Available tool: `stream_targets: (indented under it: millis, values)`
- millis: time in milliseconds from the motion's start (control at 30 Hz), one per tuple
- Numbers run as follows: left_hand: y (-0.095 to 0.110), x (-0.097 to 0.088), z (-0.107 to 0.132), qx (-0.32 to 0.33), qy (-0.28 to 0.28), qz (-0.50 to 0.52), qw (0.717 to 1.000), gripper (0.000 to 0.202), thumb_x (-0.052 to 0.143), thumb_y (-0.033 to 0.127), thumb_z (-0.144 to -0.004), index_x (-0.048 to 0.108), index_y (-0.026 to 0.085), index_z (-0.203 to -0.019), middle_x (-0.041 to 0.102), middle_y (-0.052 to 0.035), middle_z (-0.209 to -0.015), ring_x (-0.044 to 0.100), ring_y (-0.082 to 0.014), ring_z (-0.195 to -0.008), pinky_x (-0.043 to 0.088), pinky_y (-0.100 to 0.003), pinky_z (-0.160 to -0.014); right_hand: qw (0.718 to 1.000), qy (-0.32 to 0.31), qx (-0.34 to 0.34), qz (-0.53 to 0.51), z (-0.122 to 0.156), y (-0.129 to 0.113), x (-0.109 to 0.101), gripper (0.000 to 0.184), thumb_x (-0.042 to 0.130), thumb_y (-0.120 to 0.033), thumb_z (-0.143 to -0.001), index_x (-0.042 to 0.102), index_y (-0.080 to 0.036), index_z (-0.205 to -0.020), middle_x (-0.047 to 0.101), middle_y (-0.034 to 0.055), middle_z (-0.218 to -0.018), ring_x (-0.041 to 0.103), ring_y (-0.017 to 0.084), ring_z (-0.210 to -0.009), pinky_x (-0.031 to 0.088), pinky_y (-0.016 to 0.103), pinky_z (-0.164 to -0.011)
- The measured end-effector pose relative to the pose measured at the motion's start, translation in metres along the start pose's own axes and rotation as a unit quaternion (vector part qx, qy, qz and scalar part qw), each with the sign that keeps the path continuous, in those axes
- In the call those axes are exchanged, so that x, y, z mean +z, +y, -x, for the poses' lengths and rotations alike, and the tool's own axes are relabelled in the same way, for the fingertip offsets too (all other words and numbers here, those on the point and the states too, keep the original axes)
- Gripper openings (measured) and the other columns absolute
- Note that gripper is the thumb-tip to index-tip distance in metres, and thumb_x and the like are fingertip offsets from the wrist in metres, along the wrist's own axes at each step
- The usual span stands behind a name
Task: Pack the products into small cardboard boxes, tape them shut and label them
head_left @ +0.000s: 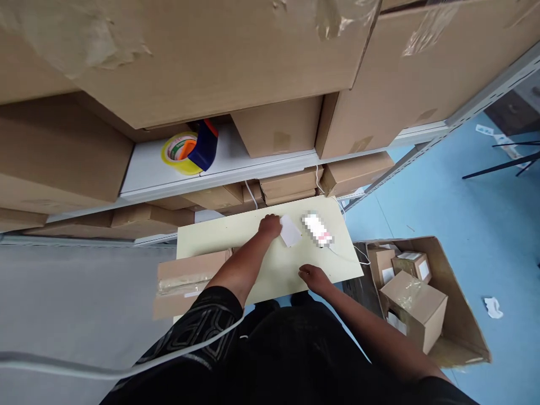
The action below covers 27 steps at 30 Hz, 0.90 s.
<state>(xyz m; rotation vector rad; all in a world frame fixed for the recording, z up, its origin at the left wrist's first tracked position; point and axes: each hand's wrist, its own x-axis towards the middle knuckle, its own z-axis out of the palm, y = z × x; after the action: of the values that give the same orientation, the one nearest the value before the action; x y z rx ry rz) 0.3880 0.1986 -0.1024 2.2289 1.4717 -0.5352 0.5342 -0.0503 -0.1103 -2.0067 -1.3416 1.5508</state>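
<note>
A small white card or label lies over the pale tabletop, its left edge at the curled fingers of my left hand. The fingers of that hand are closed at the card's edge. My right hand hovers near the front edge of the table, its fingers curled together; anything inside them is hidden. To the right of the card is a blurred-out phone-like object with a white cable. On the table's left side, partly behind my left forearm, rests a taped cardboard box.
Shelves of cardboard boxes rise just beyond the table. A tape dispenser with yellow tape sits on one shelf. On the floor at right stands a large open carton holding several smaller boxes. A pale cable crosses the lower left.
</note>
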Motion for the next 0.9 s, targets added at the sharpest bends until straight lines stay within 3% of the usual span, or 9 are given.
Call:
stream_targets:
  millis: [333, 500, 700, 900]
  values:
    - [-0.006, -0.001, 0.0, -0.021, 0.02, 0.033, 0.999, 0.027, 0.063, 0.035, -0.091, 0.068, 0.019, -0.113, 0.068, -0.0107, -0.123, 0.06, -0.0261, -0.116, 0.049, -0.033, -0.091, 0.999, -0.017, 0.021, -0.034, -0.034, -0.01, 0.004, 0.028, 0.057, -0.036, -0.095, 0.074, -0.021, -0.11, 0.075, 0.0063, -0.1, 0.07, 0.022, -0.091, 0.048, 0.029, -0.08]
    - [-0.01, -0.004, -0.001, -0.007, 0.022, 0.026, 0.999, 0.022, 0.063, 0.034, -0.092, 0.07, 0.02, -0.109, 0.071, -0.0087, -0.117, 0.063, -0.0235, -0.11, 0.05, -0.03, -0.087, 0.996, -0.002, 0.053, -0.068, -0.05, -0.016, 0.004, 0.032, 0.057, -0.036, -0.094, 0.071, -0.021, -0.119, 0.074, 0.0061, -0.093, 0.07, 0.021, -0.084, 0.049, 0.029, -0.075]
    - [-0.012, -0.012, 0.003, 0.03, 0.031, -0.015, 0.999, 0.025, 0.056, 0.029, -0.096, 0.076, 0.017, -0.104, 0.073, -0.0132, -0.111, 0.065, -0.0263, -0.107, 0.05, -0.034, -0.089, 0.992, 0.006, 0.076, -0.105, -0.055, -0.015, 0.006, 0.031, 0.059, -0.036, -0.091, 0.071, -0.02, -0.115, 0.074, 0.0059, -0.093, 0.07, 0.021, -0.083, 0.05, 0.03, -0.074]
    - [-0.008, -0.019, 0.023, 0.093, 0.07, -0.052, 0.992, 0.03, 0.048, 0.018, -0.097, 0.076, 0.01, -0.103, 0.071, -0.0189, -0.111, 0.061, -0.0301, -0.114, 0.046, -0.04, -0.095, 0.985, 0.021, 0.087, -0.148, -0.056, -0.015, 0.006, 0.027, 0.062, -0.036, -0.087, 0.072, -0.02, -0.107, 0.073, 0.0041, -0.084, 0.069, 0.02, -0.074, 0.051, 0.03, -0.07]
